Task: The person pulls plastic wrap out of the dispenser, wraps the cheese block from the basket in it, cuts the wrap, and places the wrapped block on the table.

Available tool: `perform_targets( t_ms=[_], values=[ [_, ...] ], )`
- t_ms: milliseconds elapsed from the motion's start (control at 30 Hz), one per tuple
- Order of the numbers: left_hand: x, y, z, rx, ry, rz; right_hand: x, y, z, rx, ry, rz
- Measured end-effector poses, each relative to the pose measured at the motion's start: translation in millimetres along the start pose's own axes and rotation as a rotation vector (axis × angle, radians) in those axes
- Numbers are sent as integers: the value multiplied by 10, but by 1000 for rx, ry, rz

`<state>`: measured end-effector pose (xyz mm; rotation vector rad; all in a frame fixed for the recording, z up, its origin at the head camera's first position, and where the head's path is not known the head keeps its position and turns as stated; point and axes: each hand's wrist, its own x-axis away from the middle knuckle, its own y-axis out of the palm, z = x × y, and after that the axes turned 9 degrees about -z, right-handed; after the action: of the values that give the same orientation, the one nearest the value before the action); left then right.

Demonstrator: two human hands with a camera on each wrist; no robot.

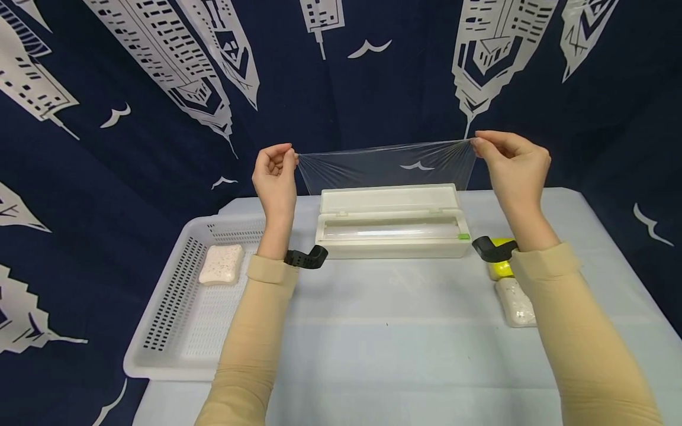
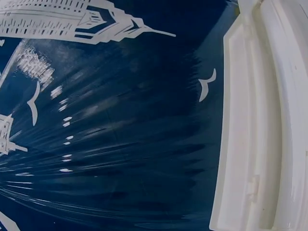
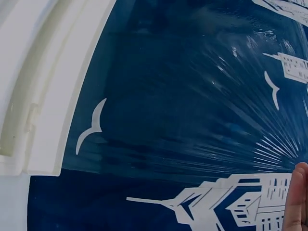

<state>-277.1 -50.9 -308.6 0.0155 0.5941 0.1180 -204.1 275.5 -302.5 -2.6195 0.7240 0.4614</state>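
Note:
Clear plastic film (image 1: 383, 165) stretches between two raised hands above a white dispenser box (image 1: 391, 249) whose lid (image 1: 390, 200) stands open. The left hand (image 1: 277, 177) pinches the film's left corner between thumb and finger. At the other corner, the right hand (image 1: 514, 168) pinches it the same way, slightly higher. A film roll (image 1: 391, 231) lies inside the box. In the left wrist view the film (image 2: 120, 144) shows creases and the hand is out of frame. Fingers (image 3: 296, 202) of the right hand show at the right wrist view's lower right edge, beside creased film (image 3: 216, 120).
A white perforated basket (image 1: 137, 349) stands at the left, holding a pale speckled bar (image 1: 221, 264). To the right, a yellow wrapped item (image 1: 501, 269) and a whitish wrapped bar (image 1: 515, 303) lie partly behind the right forearm. A dark patterned curtain (image 1: 341, 94) hangs behind the table (image 1: 394, 355).

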Motion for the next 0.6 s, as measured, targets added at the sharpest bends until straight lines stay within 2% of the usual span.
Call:
perform_targets(
  t_ms=[100,233,400,500,600],
  values=[
    [7,8,11,28,45,3,46,-41,-26,-2,-9,2],
    [53,-3,30,16,87,-16,167,-107,-37,11,-31,7],
    [194,-77,62,-1,107,-53,387,-186,-34,-18,-56,2],
    [310,-146,86,-12,108,-76,542,-239,-44,-21,-26,-14],
    [454,-226,117,-54,121,-99,701,-302,-48,-13,37,-42]
  ],
)
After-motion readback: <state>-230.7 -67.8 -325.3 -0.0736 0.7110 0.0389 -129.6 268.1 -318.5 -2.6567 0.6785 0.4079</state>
